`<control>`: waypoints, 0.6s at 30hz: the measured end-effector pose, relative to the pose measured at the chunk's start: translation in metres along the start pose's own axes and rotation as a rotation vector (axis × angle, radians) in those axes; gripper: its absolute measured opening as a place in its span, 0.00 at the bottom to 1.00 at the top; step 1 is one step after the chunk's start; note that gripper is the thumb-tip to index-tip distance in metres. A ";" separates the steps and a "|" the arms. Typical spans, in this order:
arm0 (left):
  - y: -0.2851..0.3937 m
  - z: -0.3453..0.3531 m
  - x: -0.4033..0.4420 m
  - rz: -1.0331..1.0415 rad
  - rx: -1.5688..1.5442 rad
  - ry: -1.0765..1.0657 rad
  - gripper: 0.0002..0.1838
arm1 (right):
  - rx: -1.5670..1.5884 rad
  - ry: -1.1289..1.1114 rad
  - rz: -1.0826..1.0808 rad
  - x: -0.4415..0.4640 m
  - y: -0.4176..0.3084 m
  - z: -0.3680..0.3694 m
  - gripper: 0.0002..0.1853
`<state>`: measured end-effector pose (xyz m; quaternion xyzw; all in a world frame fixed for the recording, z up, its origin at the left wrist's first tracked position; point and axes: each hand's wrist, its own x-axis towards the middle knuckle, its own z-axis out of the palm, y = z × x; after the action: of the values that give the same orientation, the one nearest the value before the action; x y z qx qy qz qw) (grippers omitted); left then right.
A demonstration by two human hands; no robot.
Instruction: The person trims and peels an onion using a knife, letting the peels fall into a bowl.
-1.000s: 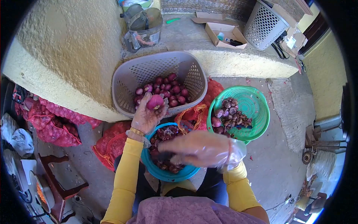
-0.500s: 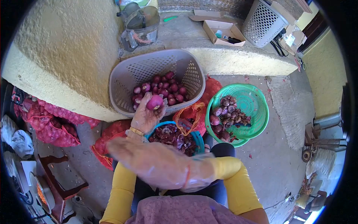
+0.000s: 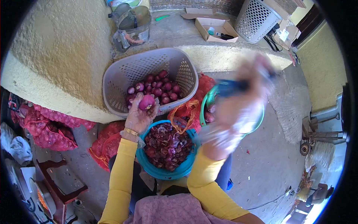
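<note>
Past the blue tub (image 3: 179, 173), the left hand (image 3: 137, 118) holds an onion (image 3: 146, 102) in its fingers. Right of the tub, the right hand (image 3: 240, 108) hides some green basket (image 3: 202, 112), too blurry to tell its grip.

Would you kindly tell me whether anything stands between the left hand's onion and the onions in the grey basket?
Nothing visible does: the left hand holds the onion at the near rim of the grey basket, the piled onions beyond.

Onion (image 3: 146, 102) smooth, glossy; basket (image 3: 189, 76) matt plastic; peels (image 3: 167, 147) papery; basin (image 3: 179, 174) smooth plastic; wall (image 3: 61, 52) rough, matt.
</note>
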<state>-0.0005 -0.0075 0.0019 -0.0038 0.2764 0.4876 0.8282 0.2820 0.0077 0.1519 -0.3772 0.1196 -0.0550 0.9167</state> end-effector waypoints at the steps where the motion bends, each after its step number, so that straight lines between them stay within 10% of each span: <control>1: -0.003 -0.007 0.006 0.018 0.027 0.039 0.22 | -0.040 0.439 0.007 0.002 0.006 0.004 0.10; 6: 0.002 -0.012 0.015 -0.110 0.001 0.011 0.22 | -0.215 2.632 0.101 -0.060 0.005 -0.035 0.12; 18: 0.002 -0.004 0.011 -0.076 -0.070 -0.040 0.16 | 0.509 3.787 -0.163 -0.054 -0.004 -0.045 0.15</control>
<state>-0.0002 0.0016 -0.0062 -0.0337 0.2420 0.4652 0.8508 0.2182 -0.0157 0.1331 -0.2879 -0.7931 0.3853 0.3737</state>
